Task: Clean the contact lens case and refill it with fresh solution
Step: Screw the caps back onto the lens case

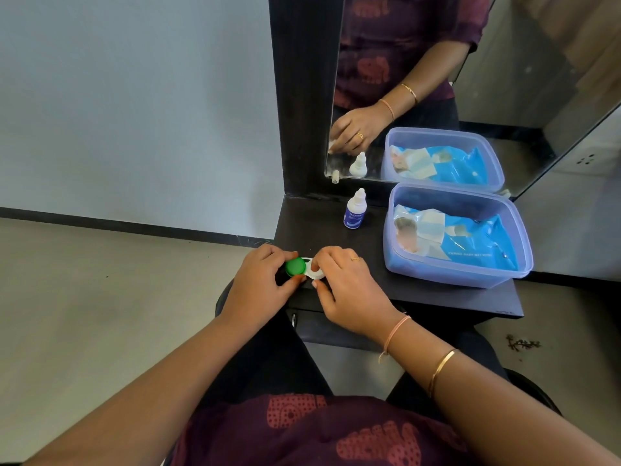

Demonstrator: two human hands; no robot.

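Left hand (258,280) grip pinches round green plastic cap (295,266); right hand (346,280) grip pinches white plastic lens case (317,274) at dark bench (336,230) edge. Best: steady case, twist cap slowly

Left grip (263,280) and right grip (347,287) curled, pinching.

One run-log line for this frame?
left hand: grips green cap | right hand: pinches lens case | solution bottle: upright, untouched

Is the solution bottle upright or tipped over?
Upright: the solution bottle stands on its base on the dark shelf by the mirror, nozzle pointing up.
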